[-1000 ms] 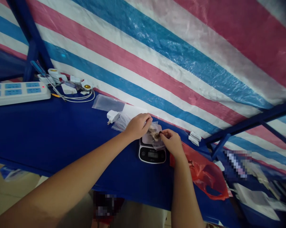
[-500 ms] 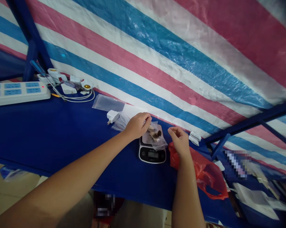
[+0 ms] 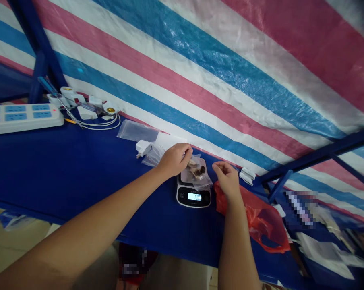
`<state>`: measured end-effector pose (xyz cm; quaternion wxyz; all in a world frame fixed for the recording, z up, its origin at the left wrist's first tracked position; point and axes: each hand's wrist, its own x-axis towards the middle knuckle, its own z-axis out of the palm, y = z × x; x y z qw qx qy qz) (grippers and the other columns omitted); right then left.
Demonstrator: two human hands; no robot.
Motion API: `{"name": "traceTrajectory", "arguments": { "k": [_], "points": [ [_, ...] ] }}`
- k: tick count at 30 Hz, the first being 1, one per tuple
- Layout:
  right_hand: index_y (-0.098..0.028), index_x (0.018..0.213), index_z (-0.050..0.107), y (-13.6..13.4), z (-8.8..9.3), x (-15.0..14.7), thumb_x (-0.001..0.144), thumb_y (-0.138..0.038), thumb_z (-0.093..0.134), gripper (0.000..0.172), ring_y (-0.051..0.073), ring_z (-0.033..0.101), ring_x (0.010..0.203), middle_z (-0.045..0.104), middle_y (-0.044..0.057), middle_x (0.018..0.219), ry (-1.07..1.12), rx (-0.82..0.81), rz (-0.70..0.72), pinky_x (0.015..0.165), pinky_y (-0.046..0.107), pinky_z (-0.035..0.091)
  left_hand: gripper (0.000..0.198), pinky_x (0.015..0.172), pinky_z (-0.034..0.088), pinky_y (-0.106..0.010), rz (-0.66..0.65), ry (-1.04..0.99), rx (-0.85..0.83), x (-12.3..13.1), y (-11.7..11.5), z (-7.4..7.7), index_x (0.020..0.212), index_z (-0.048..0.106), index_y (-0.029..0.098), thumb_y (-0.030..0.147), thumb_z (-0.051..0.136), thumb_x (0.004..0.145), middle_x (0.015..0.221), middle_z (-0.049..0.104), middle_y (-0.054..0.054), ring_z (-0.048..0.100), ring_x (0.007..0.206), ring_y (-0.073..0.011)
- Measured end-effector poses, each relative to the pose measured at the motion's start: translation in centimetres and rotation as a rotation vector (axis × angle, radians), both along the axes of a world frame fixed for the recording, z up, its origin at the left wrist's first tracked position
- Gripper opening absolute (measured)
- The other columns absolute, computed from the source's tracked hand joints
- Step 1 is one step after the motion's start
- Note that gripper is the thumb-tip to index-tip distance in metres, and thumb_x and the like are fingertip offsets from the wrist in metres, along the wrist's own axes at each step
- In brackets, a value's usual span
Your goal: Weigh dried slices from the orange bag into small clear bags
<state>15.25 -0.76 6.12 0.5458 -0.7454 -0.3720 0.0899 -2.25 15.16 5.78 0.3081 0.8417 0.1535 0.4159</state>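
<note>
A small kitchen scale (image 3: 182, 189) with a lit digital display (image 3: 195, 197) stands on the blue table. On its pan lies a clear plastic bag (image 3: 203, 183) holding pale and dark brown dried-looking pieces (image 3: 197, 170); what they are is unclear. Close at the pan's left edge is my left hand (image 3: 176, 158), its fingers curled in and nothing visible in them. Just right of the scale hovers my right hand (image 3: 228, 177), thumb and fingers bunched, apart from the bag. Beneath my right forearm a red plastic bag (image 3: 260, 217) rests on the table.
Clear bags (image 3: 138, 130) and a white plug adapter (image 3: 143, 147) lie left of the scale. Farther left are cables (image 3: 103, 127) and a power strip (image 3: 25, 117). Striped tarpaulin (image 3: 176, 80) rises behind the table. Small white packets (image 3: 247, 176) sit at the back right.
The scale's display has lit up and shows digits clearly. My right hand has shifted very slightly left; my left hand and the bag on the pan look nearly the same.
</note>
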Motion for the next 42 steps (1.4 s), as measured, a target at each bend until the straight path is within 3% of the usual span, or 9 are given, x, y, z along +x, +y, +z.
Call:
{"name": "traceTrajectory", "arguments": {
  "k": [12, 25, 31, 35, 39, 42],
  "points": [
    [-0.018, 0.089, 0.072, 0.0, -0.3, 0.1, 0.076, -0.047, 0.075, 0.032, 0.018, 0.062, 0.073, 0.071, 0.004, 0.082, -0.018, -0.017, 0.055, 0.073, 0.032, 0.049, 0.025, 0.072, 0.037, -0.032, 0.001, 0.000, -0.006, 0.0, 0.0, 0.0, 0.082, 0.050, 0.020, 0.030, 0.039, 0.102, 0.076, 0.053, -0.001, 0.049, 0.074, -0.0152],
    [-0.018, 0.094, 0.073, 0.1, 0.2, -0.6, 0.078, -0.045, 0.073, 0.031, 0.020, 0.062, 0.075, 0.072, 0.005, 0.083, -0.064, -0.068, 0.097, 0.069, 0.032, 0.048, 0.026, 0.071, 0.038, -0.032, 0.004, -0.002, 0.015, 0.1, 0.1, -0.1, 0.082, 0.051, 0.020, 0.031, 0.039, 0.102, 0.076, 0.054, -0.001, 0.050, 0.074, -0.0158],
    [-0.021, 0.097, 0.076, 0.6, -0.6, -1.1, 0.078, -0.040, 0.073, 0.027, 0.025, 0.069, 0.093, 0.076, 0.007, 0.101, -0.065, -0.114, 0.151, 0.080, 0.035, 0.050, 0.025, 0.072, 0.039, -0.032, -0.010, 0.004, 0.030, 0.1, -0.1, -0.3, 0.084, 0.052, 0.020, 0.031, 0.039, 0.102, 0.076, 0.054, -0.001, 0.052, 0.075, -0.0158],
    [-0.021, 0.094, 0.077, 1.0, -1.2, -1.3, 0.077, -0.037, 0.073, 0.024, 0.023, 0.070, 0.087, 0.077, 0.006, 0.095, -0.057, -0.086, 0.165, 0.083, 0.037, 0.052, 0.025, 0.073, 0.041, -0.032, -0.045, 0.017, 0.048, 0.1, -0.1, -0.3, 0.086, 0.054, 0.020, 0.030, 0.037, 0.102, 0.077, 0.057, -0.002, 0.054, 0.077, -0.0165],
    [-0.020, 0.088, 0.072, 0.7, -0.8, -0.2, 0.075, -0.040, 0.072, 0.024, 0.021, 0.069, 0.081, 0.076, 0.006, 0.087, -0.033, 0.045, 0.062, 0.079, 0.036, 0.052, 0.022, 0.076, 0.044, -0.033, -0.115, 0.032, 0.111, -0.1, -0.8, 0.2, 0.090, 0.055, 0.020, 0.031, 0.039, 0.100, 0.083, 0.062, -0.004, 0.057, 0.081, -0.0177],
    [-0.021, 0.085, 0.063, -0.1, -0.1, 1.5, 0.074, -0.046, 0.069, 0.028, 0.019, 0.065, 0.074, 0.071, 0.004, 0.081, -0.016, 0.195, -0.115, 0.072, 0.033, 0.051, 0.023, 0.077, 0.046, -0.035, -0.251, 0.100, 0.245, 0.1, -2.8, 0.6, 0.092, 0.057, 0.021, 0.044, 0.056, 0.092, 0.086, 0.065, -0.005, 0.060, 0.083, -0.0194]
  ]
}}
